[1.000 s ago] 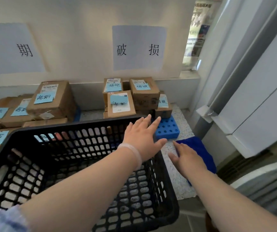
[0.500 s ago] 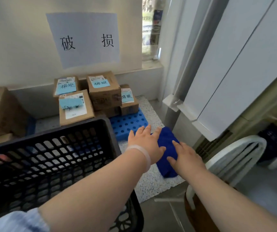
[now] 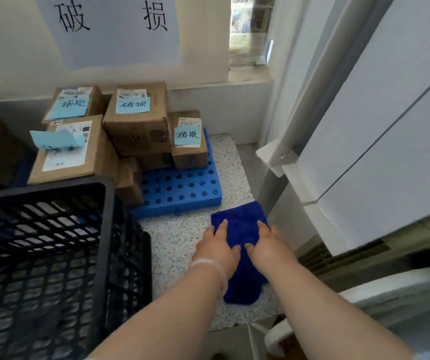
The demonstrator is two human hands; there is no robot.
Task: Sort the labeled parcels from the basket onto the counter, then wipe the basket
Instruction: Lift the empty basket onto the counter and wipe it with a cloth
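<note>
Reaching cloth (image 3: 242, 216) — left hand (image 3: 218, 252), right hand (image 3: 269, 252)

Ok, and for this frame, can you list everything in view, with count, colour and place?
basket: one, black lattice plastic, left foreground
parcels: at least six, brown cardboard, four showing light blue notes, stacked against the back wall
pad: one, blue with round holes, under the parcels
cloth: one, dark blue, flat on the counter near its front right edge
counter: one, speckled white
sign: one, white paper with two black characters, on the wall
chair: one, white, lower right
wristband: one, pale, on the left wrist
left hand: fingers straight, resting on the cloth
right hand: fingers straight, resting on the cloth
</note>
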